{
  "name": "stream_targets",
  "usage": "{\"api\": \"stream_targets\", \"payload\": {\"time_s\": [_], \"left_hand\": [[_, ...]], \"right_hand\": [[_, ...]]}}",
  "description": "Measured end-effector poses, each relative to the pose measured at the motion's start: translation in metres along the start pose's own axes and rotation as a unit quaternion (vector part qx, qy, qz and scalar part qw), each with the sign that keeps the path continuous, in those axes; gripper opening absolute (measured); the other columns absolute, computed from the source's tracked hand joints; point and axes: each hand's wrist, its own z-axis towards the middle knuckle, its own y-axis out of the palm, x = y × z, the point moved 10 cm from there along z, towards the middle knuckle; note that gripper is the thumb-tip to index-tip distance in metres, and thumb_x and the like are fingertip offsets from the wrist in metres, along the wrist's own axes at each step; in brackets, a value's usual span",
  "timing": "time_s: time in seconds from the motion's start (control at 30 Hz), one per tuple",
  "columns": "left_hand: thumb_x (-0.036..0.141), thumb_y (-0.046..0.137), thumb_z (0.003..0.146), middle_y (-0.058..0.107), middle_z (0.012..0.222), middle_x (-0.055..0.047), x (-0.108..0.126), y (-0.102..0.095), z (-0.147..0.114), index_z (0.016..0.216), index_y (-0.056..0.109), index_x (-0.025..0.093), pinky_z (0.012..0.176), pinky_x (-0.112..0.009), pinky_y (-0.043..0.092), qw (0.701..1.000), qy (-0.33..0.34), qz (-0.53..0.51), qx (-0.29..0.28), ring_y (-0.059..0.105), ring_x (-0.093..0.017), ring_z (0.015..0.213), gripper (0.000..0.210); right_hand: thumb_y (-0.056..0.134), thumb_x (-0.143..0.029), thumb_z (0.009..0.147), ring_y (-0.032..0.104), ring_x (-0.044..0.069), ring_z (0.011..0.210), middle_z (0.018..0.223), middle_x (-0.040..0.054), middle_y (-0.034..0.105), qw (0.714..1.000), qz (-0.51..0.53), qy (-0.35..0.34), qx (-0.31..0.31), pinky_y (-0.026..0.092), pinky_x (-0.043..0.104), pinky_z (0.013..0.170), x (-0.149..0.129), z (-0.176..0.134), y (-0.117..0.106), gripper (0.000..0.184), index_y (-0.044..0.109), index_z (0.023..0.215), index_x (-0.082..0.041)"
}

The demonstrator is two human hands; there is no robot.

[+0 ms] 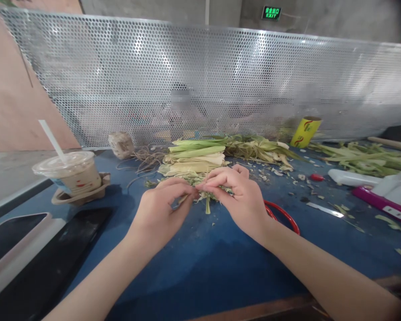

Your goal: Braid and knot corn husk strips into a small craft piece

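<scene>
My left hand (165,209) and my right hand (237,196) meet over the middle of the blue table, each closed in a pinch, fingertips nearly touching. A thin strand (206,177) shows at my right fingertips. What my left fingers pinch is small and mostly hidden. Just beneath and behind the fingers lies a heap of shredded green-yellow scraps (207,204). Beyond it, flat corn husks (195,156) are stacked, pale at the near side and greener at the back. A red loop handle (289,218), perhaps of scissors, sticks out from behind my right wrist.
Left: a lidded drink cup (76,178) with a straw, two dark-screened devices (53,258), tangled twine (147,160). Right: more husks (364,156), a yellow roll (305,132), a blade (325,210), a purple-and-white tool (384,203). A perforated metal screen (207,67) stands behind.
</scene>
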Motion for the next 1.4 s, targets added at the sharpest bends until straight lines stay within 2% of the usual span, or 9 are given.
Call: {"api": "stream_targets", "payload": {"time_s": [0.13,0.2,0.3,0.47,0.7,0.87,1.0,1.2,1.4], "left_hand": [[0.019,0.054,0.075,0.069,0.077,0.001,-0.011,0.002,0.0,0.072,0.067,0.023,0.063,-0.024,0.051,0.998,-0.051,-0.024,-0.006,0.065,-0.014,0.069,0.014],[0.02,0.055,0.074,0.07,0.078,0.001,-0.013,0.003,0.0,0.073,0.069,0.022,0.063,-0.024,0.051,0.997,-0.062,-0.04,-0.009,0.065,-0.015,0.069,0.014],[0.021,0.056,0.075,0.07,0.077,0.001,-0.014,0.0,-0.002,0.075,0.07,0.022,0.064,-0.023,0.051,0.995,-0.073,-0.065,0.006,0.065,-0.015,0.072,0.015],[0.022,0.057,0.075,0.07,0.082,0.0,-0.012,0.0,-0.003,0.077,0.07,0.023,0.065,-0.023,0.051,0.996,-0.072,-0.054,0.015,0.065,-0.015,0.074,0.013],[0.015,0.054,0.075,0.067,0.079,-0.002,-0.005,0.005,-0.002,0.075,0.068,0.02,0.069,-0.024,0.051,1.0,-0.003,-0.006,-0.003,0.064,-0.015,0.074,0.015],[0.016,0.053,0.077,0.064,0.077,-0.002,0.001,0.009,-0.001,0.075,0.067,0.019,0.066,-0.024,0.05,0.999,0.028,0.035,-0.016,0.062,-0.014,0.071,0.014],[0.012,0.05,0.079,0.063,0.078,-0.004,0.008,0.01,-0.002,0.078,0.065,0.017,0.064,-0.022,0.05,0.998,0.06,0.021,-0.01,0.061,-0.014,0.076,0.016],[0.008,0.05,0.08,0.065,0.073,-0.003,0.025,0.006,-0.007,0.08,0.064,0.015,0.07,-0.023,0.049,0.989,0.147,0.03,0.016,0.058,-0.014,0.081,0.016],[0.007,0.05,0.08,0.066,0.071,-0.002,0.023,0.007,-0.007,0.081,0.064,0.016,0.069,-0.024,0.049,0.987,0.153,0.039,0.016,0.058,-0.014,0.08,0.017]], "right_hand": [[0.046,-0.016,0.088,0.063,0.014,0.085,0.086,-0.0005,0.069,0.997,-0.012,-0.08,0.01,0.031,0.038,0.083,-0.017,-0.003,0.0,0.012,0.048,0.079,-0.023],[0.042,-0.014,0.089,0.064,0.014,0.081,0.085,-0.0002,0.07,0.995,-0.021,-0.09,0.03,0.03,0.04,0.083,-0.021,-0.004,-0.004,0.013,0.044,0.078,-0.022],[0.045,-0.015,0.088,0.065,0.014,0.076,0.082,-0.0014,0.07,0.997,-0.019,-0.058,0.049,0.031,0.041,0.083,-0.014,-0.002,-0.009,0.014,0.043,0.077,-0.022],[0.049,-0.021,0.087,0.065,0.016,0.083,0.086,0.0008,0.07,0.994,0.091,0.065,0.007,0.039,0.037,0.083,0.014,0.0,-0.003,0.005,0.048,0.082,-0.023],[0.063,-0.019,0.077,0.063,0.017,0.088,0.088,-0.0018,0.069,0.998,0.039,-0.012,-0.037,0.036,0.038,0.087,-0.001,0.004,-0.001,0.009,0.057,0.07,-0.021],[0.06,-0.018,0.077,0.062,0.015,0.082,0.081,0.0001,0.067,0.995,0.091,0.026,0.044,0.044,0.032,0.079,0.012,0.008,-0.026,0.01,0.056,0.068,-0.02],[0.063,-0.021,0.074,0.062,0.015,0.087,0.089,0.0007,0.067,0.992,0.097,0.054,-0.066,0.045,0.029,0.079,0.02,0.01,-0.004,0.011,0.058,0.065,-0.02],[0.06,-0.029,0.075,0.062,0.019,0.092,0.096,0.003,0.068,0.961,0.12,0.196,-0.153,0.046,0.035,0.079,0.047,0.001,0.016,0.01,0.058,0.069,-0.021],[0.064,-0.028,0.073,0.061,0.02,0.085,0.085,0.0017,0.069,0.965,0.083,0.17,-0.181,0.044,0.037,0.079,0.042,0.003,0.014,0.008,0.06,0.071,-0.021]]}}
